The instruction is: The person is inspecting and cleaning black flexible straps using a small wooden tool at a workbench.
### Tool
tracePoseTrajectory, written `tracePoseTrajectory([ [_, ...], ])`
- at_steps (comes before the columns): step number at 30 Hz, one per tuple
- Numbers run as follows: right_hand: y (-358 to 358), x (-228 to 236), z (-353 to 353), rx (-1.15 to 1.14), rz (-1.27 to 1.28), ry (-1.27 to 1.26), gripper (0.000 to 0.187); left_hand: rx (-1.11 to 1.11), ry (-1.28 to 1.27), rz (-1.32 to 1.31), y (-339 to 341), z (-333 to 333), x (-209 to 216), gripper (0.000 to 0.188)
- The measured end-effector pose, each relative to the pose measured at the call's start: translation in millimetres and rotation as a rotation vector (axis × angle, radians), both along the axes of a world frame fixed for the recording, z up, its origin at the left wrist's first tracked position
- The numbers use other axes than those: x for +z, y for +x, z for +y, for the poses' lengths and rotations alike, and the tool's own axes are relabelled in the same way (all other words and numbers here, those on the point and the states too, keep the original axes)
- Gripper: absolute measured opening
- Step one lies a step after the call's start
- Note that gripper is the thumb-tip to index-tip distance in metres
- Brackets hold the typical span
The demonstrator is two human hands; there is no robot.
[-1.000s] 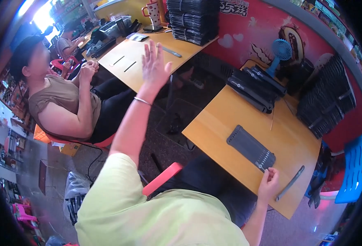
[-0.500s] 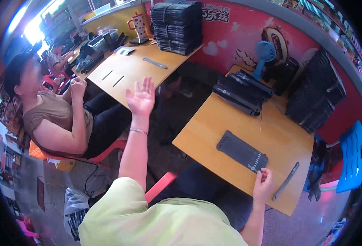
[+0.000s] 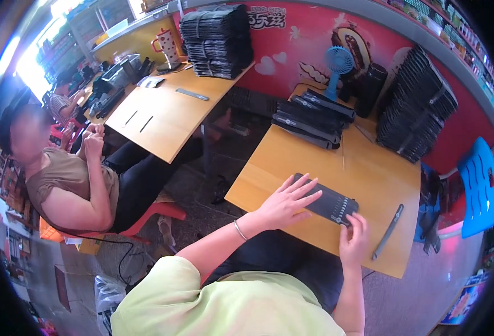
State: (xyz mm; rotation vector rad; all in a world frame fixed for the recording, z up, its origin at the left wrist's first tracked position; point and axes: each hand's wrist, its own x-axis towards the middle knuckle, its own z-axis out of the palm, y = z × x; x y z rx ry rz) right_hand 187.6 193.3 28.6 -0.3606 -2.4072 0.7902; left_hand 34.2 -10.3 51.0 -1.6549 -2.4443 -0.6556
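Left hand point(image 3: 287, 203) has swung in from beyond worktop's point(image 3: 261, 171) left corner to dark flat piece point(image 3: 334, 203) lying by near edge. Left fingers spread, gripping nothing; contact unclear. Right hand point(image 3: 354, 238) bent at piece's right end; pinch or mere touch, cannot tell. Best: steady that end, press lightly, keep piece flat.

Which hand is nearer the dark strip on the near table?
Right. The right hand is just left of the dark strip; the left hand is farther left, over the flat piece.
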Motion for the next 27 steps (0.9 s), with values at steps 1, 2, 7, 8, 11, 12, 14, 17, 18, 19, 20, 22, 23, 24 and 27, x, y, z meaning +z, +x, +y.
tracePoseTrajectory([
  [1, -1, 1, 0, 0.074, -0.002, 0.182, 0.031, -0.008, -0.002, -0.004, 2, 2, -3, 0.062],
  [2, -2, 4, -2, 0.067, -0.007, 0.18, 0.031, 0.015, -0.055, 0.032, 5, 3, -6, 0.064],
  [7, -7, 8, -3, 0.259, -0.328, 0.441, 0.055, 0.042, -0.224, 0.05, 9, -5, -25, 0.072],
  [8, -7, 7, -3, 0.249, -0.328, 0.411, 0.055, 0.04, -0.231, 0.064, 8, -4, -25, 0.073],
  [11, -4, 9, -4, 0.226, -0.331, 0.426, 0.05, 0.031, -0.248, 0.059, 8, -2, -24, 0.074],
  [12, -4, 4, -1, 0.223, -0.331, 0.43, 0.05, 0.024, -0.262, 0.043, 8, -1, -23, 0.074],
  [14, -1, -10, 11, 0.235, -0.204, 0.217, 0.043, 0.054, -0.241, 0.042, 6, -1, -21, 0.072],
  [17, 11, -8, 31, -0.01, -0.063, 0.254, 0.04, 0.1, -0.188, 0.074, 4, -4, -24, 0.067],
  [18, 13, -3, 38, -0.004, -0.063, 0.255, 0.04, 0.126, -0.159, 0.113, 4, -8, -25, 0.064],
  [19, 15, 4, 46, -0.154, -0.051, 0.317, 0.039, 0.132, -0.159, 0.112, 5, -10, -25, 0.064],
  [20, 18, 8, 56, -0.31, -0.04, 0.382, 0.039, 0.137, -0.163, 0.078, 7, -8, -25, 0.062],
  [22, 32, -21, 85, -0.344, -0.128, 0.398, 0.038, 0.136, -0.158, 0.049, 5, -5, -26, 0.059],
  [23, 33, -22, 86, -0.37, -0.219, 0.407, 0.038, 0.153, -0.112, 0.017, 6, -5, -29, 0.058],
  [24, 33, -24, 86, -0.369, -0.22, 0.411, 0.038, 0.17, -0.066, -0.015, 6, -5, -31, 0.057],
  [27, 33, -24, 81, -0.405, -0.252, 0.4, 0.034, 0.187, -0.002, -0.049, 2, -7, -35, 0.054],
])
